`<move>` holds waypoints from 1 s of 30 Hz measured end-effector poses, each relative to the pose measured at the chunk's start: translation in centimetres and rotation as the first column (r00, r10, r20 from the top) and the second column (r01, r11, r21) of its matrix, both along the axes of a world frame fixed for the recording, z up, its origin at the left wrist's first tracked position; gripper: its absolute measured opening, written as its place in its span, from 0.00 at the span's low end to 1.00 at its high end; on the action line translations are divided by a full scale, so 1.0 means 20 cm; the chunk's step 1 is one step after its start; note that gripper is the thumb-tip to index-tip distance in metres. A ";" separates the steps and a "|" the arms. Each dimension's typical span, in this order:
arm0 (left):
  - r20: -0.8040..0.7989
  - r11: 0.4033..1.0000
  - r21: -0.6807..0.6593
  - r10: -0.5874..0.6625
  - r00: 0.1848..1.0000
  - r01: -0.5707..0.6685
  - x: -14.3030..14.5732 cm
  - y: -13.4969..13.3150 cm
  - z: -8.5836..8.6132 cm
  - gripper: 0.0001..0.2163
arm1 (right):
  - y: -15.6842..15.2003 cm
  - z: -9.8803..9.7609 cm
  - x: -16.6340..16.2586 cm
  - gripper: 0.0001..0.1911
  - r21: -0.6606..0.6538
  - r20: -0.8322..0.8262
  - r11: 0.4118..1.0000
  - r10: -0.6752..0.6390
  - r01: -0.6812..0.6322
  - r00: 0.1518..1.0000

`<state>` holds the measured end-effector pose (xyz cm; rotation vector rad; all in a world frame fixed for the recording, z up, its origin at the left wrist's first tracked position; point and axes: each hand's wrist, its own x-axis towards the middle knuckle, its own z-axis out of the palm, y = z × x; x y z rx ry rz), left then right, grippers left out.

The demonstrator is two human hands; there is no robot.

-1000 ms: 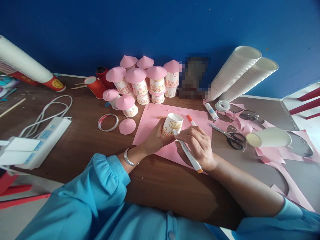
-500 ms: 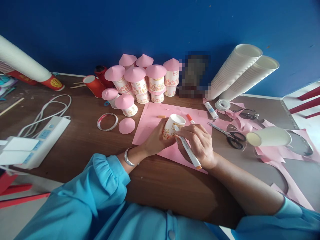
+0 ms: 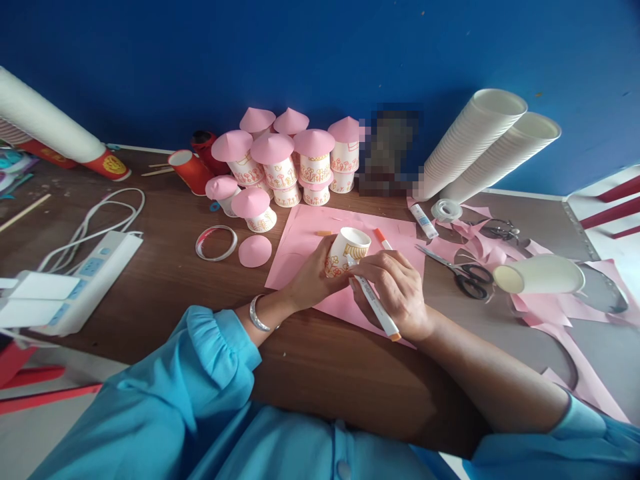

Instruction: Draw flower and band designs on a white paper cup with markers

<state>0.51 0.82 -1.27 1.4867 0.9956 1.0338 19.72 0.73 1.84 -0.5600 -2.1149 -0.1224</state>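
My left hand (image 3: 320, 270) is wrapped around a small white paper cup (image 3: 345, 252), tilted with its open rim upward. Orange and yellow drawings of flowers and a striped awning cover the cup's side. In my right hand (image 3: 397, 293) is a white marker (image 3: 376, 307) with an orange end, its writing end up against the cup's side. Below both hands lies a pink paper sheet (image 3: 295, 250), with an orange-tipped marker (image 3: 383, 239) and a small ochre cap (image 3: 324, 233) on it.
Several decorated cups with pink cone roofs (image 3: 273, 150) stand behind. A pink cone (image 3: 255, 251) and tape roll (image 3: 216, 243) lie left, near a power strip (image 3: 93, 280). To the right are scissors (image 3: 473, 280), glue (image 3: 424, 221), cup stacks (image 3: 473, 143) and paper scraps (image 3: 545, 307).
The marker's writing end has shifted slightly down and left on the cup, and the awning drawing shows more yellow strokes. The cup stays held in my left hand.
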 end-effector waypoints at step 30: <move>-0.031 0.997 -0.039 0.066 0.997 -0.067 0.01 -0.01 0.01 0.28 | -0.01 0.00 0.00 0.12 0.081 0.044 0.994 0.065 -0.069 0.997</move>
